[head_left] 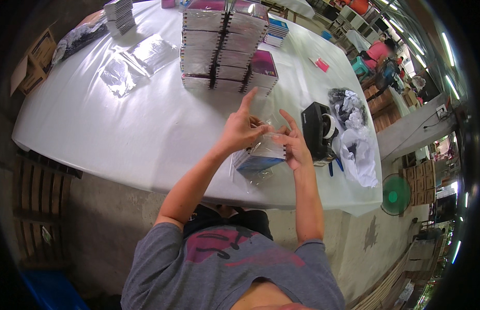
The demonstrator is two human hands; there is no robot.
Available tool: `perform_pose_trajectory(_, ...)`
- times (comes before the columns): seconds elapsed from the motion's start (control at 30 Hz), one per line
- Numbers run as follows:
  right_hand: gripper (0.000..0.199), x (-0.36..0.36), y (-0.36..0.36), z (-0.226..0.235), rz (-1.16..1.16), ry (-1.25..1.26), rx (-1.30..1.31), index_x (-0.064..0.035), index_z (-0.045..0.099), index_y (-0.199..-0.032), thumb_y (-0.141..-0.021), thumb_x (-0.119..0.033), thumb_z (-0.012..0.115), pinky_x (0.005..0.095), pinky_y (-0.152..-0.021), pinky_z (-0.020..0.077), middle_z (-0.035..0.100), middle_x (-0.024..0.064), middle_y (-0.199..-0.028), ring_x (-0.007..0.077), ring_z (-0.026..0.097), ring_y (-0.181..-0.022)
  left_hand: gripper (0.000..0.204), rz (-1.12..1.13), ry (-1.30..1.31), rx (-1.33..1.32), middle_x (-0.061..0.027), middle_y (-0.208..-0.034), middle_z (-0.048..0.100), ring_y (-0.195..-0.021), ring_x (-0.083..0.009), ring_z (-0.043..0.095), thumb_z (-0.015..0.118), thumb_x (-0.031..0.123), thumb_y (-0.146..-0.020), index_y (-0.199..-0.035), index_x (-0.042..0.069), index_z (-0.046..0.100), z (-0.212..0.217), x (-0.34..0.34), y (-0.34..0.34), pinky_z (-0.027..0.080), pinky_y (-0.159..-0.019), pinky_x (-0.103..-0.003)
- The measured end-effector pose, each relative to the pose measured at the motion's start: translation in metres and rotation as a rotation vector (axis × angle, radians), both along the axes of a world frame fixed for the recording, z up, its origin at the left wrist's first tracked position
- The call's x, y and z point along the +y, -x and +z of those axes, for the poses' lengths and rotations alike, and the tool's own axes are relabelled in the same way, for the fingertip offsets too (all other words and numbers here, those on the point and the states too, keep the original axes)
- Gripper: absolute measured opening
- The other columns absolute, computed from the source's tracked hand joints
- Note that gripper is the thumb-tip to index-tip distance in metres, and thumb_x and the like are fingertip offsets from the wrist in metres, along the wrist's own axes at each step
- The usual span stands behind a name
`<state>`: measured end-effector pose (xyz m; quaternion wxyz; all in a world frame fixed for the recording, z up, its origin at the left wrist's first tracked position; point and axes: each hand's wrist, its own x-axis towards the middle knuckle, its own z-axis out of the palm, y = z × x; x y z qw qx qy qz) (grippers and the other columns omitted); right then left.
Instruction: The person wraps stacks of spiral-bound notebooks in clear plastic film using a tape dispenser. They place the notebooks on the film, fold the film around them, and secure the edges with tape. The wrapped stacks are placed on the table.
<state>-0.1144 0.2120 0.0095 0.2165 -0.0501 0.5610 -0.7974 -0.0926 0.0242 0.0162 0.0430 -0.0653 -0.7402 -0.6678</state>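
Observation:
A stack of small notebooks (263, 158) with a blue cover and white page edges stands near the table's front edge, in a loose clear plastic wrapper (273, 123). My left hand (242, 130) is at the stack's upper left, thumb and fingers pinching the wrapper's film while its index finger points away. On the right side, my right hand (297, 148) pinches the film too, index finger raised. Both sets of fingertips meet above the stack, partly hiding the film between them. A black tape dispenser (315, 129) with a white roll sits right of my right hand.
Tall piles of wrapped spiral notebooks (201, 49) stand ahead. Flat clear plastic sheets (139, 62) lie at left, crumpled plastic (358, 157) at right beside a blue-handled tool (338, 165). A cardboard box (38, 59) is far left; a person in pink (378, 50) sits far right.

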Motion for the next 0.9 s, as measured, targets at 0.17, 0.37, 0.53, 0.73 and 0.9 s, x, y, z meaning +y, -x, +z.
perform_pose_trajectory(0.17,0.086,-0.001,0.001,0.006,0.013,-0.035,-0.002,-0.0059,0.028,-0.139,-0.065,0.009,0.069,0.0253,-0.076,0.045,0.058,0.0035,-0.079,0.0141,0.058,-0.08,0.087,-0.114,0.099,0.043,-0.0173,-0.086,0.067,-0.082,-0.0208,0.066,0.079,0.01,-0.069,-0.139,0.007,0.028,0.017,-0.005,0.006,0.051,-0.074,-0.031)
perform_pose_trajectory(0.37,0.088,0.0,0.004,0.007,0.029,-0.136,0.083,-0.0046,0.029,-0.138,-0.062,0.007,0.072,0.0259,-0.078,0.0431,0.057,0.0024,-0.078,0.0147,0.058,-0.081,0.078,-0.11,-0.14,0.059,-0.0169,-0.089,0.068,-0.083,-0.0256,0.067,0.076,0.01,-0.068,-0.133,0.0,0.035,0.033,-0.007,0.035,0.051,-0.075,-0.031)
perform_pose_trajectory(0.53,0.088,0.0,0.002,0.009,0.025,-0.164,0.098,-0.0033,0.029,-0.138,-0.063,0.005,0.073,0.0259,-0.075,0.0424,0.058,0.0025,-0.077,0.0136,0.057,-0.078,0.09,-0.127,0.158,0.174,-0.0218,-0.107,0.062,-0.1,-0.0252,0.062,0.082,0.033,-0.066,-0.133,-0.002,0.034,0.028,-0.023,0.032,0.048,-0.085,-0.034)
perform_pose_trajectory(0.73,0.084,0.001,0.005,0.007,0.026,-0.227,0.16,-0.0018,0.029,-0.138,-0.067,0.0,0.074,0.0244,-0.072,0.0419,0.059,0.0007,-0.073,0.0108,0.056,-0.073,0.038,-0.203,0.236,-0.123,-0.0141,-0.083,0.069,-0.078,-0.0204,0.066,0.077,0.028,-0.068,-0.092,0.0,0.069,-0.007,-0.019,0.007,0.051,-0.073,-0.031)
perform_pose_trajectory(0.9,0.081,0.001,0.004,0.016,0.052,-0.34,0.248,-0.0009,0.032,-0.137,-0.069,-0.004,0.076,0.0228,-0.07,0.0427,0.061,0.0008,-0.074,0.0095,0.056,-0.071,0.025,-0.035,0.203,0.054,-0.0133,-0.073,0.068,-0.066,-0.0222,0.067,0.071,0.024,-0.07,-0.084,0.003,0.072,-0.012,-0.011,0.005,0.052,-0.065,-0.03)
